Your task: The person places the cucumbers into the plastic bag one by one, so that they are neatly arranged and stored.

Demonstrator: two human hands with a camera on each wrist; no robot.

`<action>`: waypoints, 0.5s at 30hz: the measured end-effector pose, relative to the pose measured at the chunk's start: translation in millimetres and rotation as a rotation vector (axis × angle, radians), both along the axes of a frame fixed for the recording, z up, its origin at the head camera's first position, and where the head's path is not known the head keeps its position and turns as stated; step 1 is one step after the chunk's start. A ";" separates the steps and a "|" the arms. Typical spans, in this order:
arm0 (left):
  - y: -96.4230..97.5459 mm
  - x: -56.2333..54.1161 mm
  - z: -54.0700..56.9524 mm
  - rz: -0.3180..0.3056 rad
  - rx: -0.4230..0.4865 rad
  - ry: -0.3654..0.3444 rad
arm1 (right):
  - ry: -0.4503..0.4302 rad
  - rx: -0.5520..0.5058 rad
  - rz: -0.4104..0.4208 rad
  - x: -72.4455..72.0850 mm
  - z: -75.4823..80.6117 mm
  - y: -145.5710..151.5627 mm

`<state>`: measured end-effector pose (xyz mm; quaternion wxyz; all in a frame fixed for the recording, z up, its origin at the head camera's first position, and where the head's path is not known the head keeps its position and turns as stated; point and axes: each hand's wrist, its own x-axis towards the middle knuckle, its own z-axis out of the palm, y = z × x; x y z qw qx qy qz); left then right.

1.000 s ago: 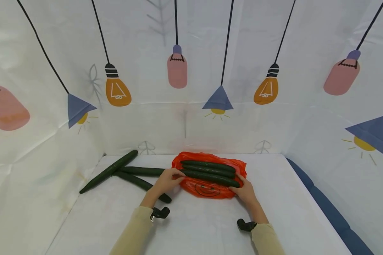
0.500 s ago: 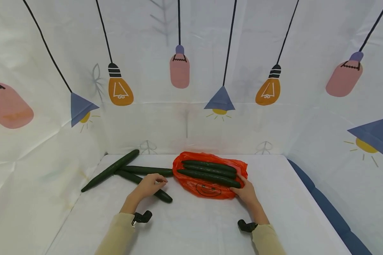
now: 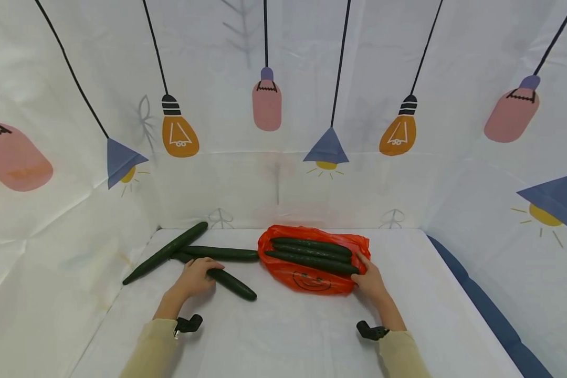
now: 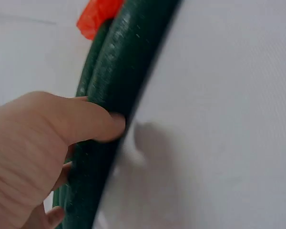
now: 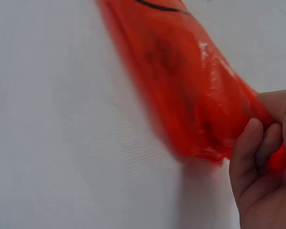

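Observation:
My left hand (image 3: 196, 276) grips a dark green cucumber (image 3: 236, 286) around its middle; in the left wrist view the thumb lies across this cucumber (image 4: 128, 52). At the right end of a red plastic bag (image 3: 288, 275) with a smiling face drawn on it, my right hand (image 3: 372, 281) holds the bag's edge. In the right wrist view the fingers curl against the red plastic (image 5: 190, 95). Several cucumbers (image 3: 312, 260) lie side by side on the bag's open mouth, close to the right hand's fingers. Whether those fingers also touch them cannot be made out.
Behind the left hand, one cucumber (image 3: 227, 254) points toward the bag, its right end at the bag's left edge. Another cucumber (image 3: 167, 252) lies diagonally at the far left. A white-covered table (image 3: 283, 336) carries everything, with a lamp-printed white curtain (image 3: 217, 184) behind.
My left hand left the bag's left end, moved left and took hold of the front cucumber. My right hand stayed at the bag's right end, which shifted slightly right.

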<state>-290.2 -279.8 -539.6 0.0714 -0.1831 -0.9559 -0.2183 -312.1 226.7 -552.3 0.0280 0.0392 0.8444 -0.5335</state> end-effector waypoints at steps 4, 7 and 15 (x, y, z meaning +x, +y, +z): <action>-2.5 -2.3 -3.5 0.004 -0.060 0.026 | 0.004 -0.037 -0.016 0.0 6.9 1.7; -2.8 -5.0 -4.1 0.002 -0.087 0.039 | -0.003 -0.056 -0.021 -0.6 6.1 2.1; -1.9 -6.7 -5.1 -0.039 -0.086 -0.014 | -0.024 -0.083 -0.043 3.5 -5.0 2.7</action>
